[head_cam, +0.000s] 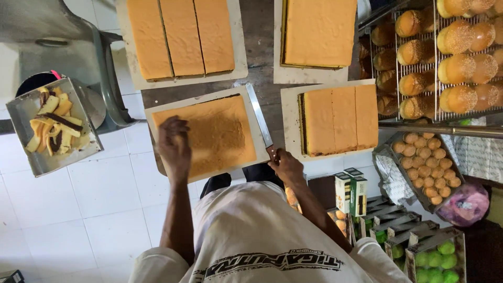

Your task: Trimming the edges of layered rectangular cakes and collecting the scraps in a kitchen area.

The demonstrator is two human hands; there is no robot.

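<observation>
Left hand (174,147) flat, fingers spread, pressing left edge of uncut cake (212,135) on white board (155,111) at table centre; right hand (285,166) closed round handle of long knife (259,116), blade lying along cake's right edge.

Green-and-white cartons (351,193) lower right, perhaps open boxes (419,241) beside, pink bag (466,203)

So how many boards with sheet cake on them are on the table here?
4. One board top left, its cake cut in three strips; one top centre; one right, also cut in strips; one under the left hand, by the right hand's knife. None seem hidden.
</observation>
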